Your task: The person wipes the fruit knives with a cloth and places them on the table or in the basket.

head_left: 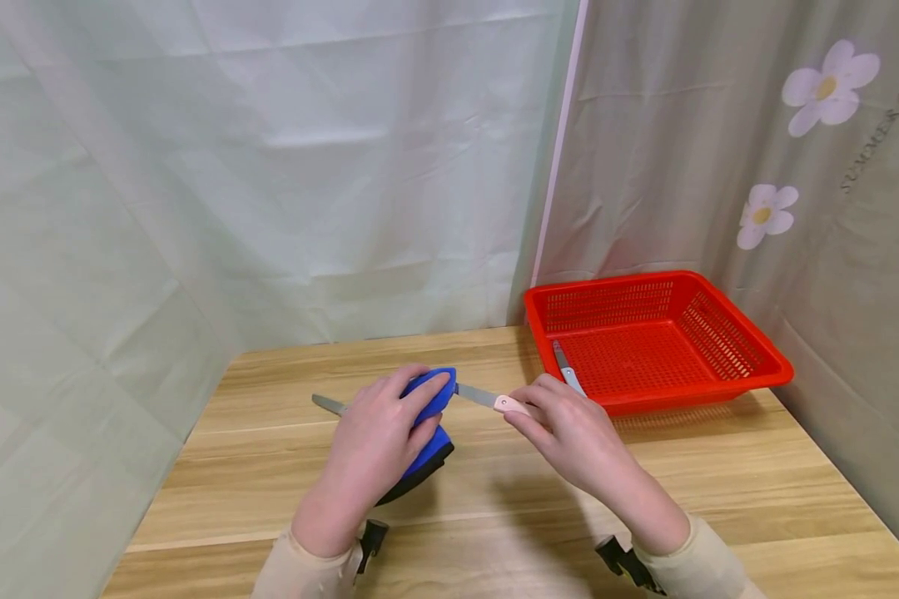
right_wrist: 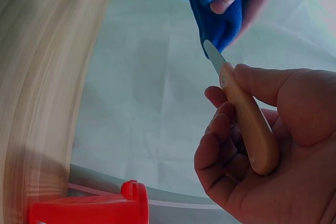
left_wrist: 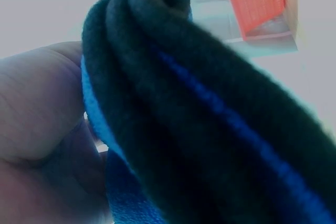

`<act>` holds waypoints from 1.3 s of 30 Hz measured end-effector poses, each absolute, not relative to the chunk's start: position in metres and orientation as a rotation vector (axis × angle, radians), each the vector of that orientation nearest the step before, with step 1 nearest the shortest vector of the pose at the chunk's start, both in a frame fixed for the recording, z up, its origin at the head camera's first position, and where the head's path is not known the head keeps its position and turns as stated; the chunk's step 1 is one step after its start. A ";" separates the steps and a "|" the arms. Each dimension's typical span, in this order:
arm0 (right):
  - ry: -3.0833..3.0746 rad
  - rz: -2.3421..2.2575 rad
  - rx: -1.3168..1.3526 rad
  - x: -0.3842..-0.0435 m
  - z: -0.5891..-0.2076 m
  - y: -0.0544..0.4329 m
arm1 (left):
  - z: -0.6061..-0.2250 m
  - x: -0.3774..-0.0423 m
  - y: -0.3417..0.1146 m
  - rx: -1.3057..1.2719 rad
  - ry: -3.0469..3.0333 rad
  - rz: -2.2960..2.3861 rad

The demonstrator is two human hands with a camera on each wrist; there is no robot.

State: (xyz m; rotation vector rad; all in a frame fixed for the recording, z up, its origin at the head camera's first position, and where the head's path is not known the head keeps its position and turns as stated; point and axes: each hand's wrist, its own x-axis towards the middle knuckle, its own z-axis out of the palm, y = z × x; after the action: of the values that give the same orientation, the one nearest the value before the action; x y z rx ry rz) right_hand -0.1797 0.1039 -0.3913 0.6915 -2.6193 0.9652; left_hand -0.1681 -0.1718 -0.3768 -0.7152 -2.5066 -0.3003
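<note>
My left hand [head_left: 378, 433] grips a folded blue cloth [head_left: 429, 448] with a dark edge, seen large in the left wrist view as dark, thick folds [left_wrist: 157, 93]. In my right hand [head_left: 573, 428] is a small knife [head_left: 478, 395] with a pale pink handle, held by thumb and fingers. Its blade points left, the tip at the cloth; whether they touch I cannot tell. The right wrist view shows the whole handle [right_wrist: 252, 129] lying across the curled fingers. Beyond the left hand a second blade [head_left: 328, 404] lies on the table, its other end hidden by that hand.
A red plastic basket [head_left: 659, 399] stands at the table's back right, close to the right hand. Inside its left side lies a knife [head_left: 568, 373] with a pale handle. The wooden table [head_left: 270, 474] is bordered by hanging curtains [head_left: 382, 183] behind and at both sides.
</note>
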 end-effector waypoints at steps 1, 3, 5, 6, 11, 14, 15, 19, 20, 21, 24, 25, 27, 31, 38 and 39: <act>-2.619 0.964 0.690 -0.180 -0.391 0.104 | -0.377 -0.168 -0.172 -0.711 -2.508 -0.300; -2.619 0.965 0.689 -0.180 -0.391 0.104 | -0.376 -0.169 -0.174 -0.706 -2.510 -0.302; -2.615 0.961 0.690 -0.180 -0.391 0.104 | -0.376 -0.169 -0.175 -0.705 -2.507 -0.310; -2.612 0.960 0.692 -0.180 -0.391 0.104 | -0.376 -0.170 -0.176 -0.703 -2.507 -0.313; -2.592 0.961 0.697 -0.179 -0.391 0.105 | -0.376 -0.171 -0.180 -0.695 -2.492 -0.327; -2.586 0.973 0.695 -0.178 -0.391 0.105 | -0.376 -0.171 -0.182 -0.685 -2.495 -0.332; -2.586 0.976 0.694 -0.178 -0.391 0.105 | -0.376 -0.171 -0.182 -0.682 -2.497 -0.331; -2.600 0.979 0.685 -0.178 -0.390 0.105 | -0.374 -0.170 -0.181 -0.693 -2.482 -0.330; -2.606 0.979 0.682 -0.178 -0.390 0.105 | -0.374 -0.169 -0.180 -0.703 -2.474 -0.327; -2.613 0.979 0.678 -0.179 -0.390 0.105 | -0.373 -0.168 -0.179 -0.714 -2.466 -0.321; -2.633 0.974 0.671 -0.179 -0.390 0.105 | -0.373 -0.166 -0.172 -0.758 -2.443 -0.307; -2.637 0.971 0.670 -0.179 -0.390 0.105 | -0.373 -0.165 -0.170 -0.772 -2.438 -0.301; -2.641 0.966 0.669 -0.179 -0.390 0.105 | -0.373 -0.163 -0.164 -0.797 -2.433 -0.296; -2.635 0.964 0.681 -0.179 -0.391 0.104 | -0.375 -0.159 -0.154 -0.833 -2.423 -0.292; -2.633 0.960 0.703 -0.178 -0.391 0.104 | -0.377 -0.152 -0.143 -0.849 -2.468 -0.262; -2.633 0.960 0.703 -0.178 -0.391 0.104 | -0.378 -0.152 -0.142 -0.851 -2.469 -0.258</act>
State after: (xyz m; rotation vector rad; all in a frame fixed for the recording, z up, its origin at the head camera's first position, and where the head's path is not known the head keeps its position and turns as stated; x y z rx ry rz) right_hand -0.1776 0.1036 -0.3905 0.7030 -2.6326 0.9603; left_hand -0.1517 -0.1419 -0.3777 -0.8506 -2.4693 -0.2578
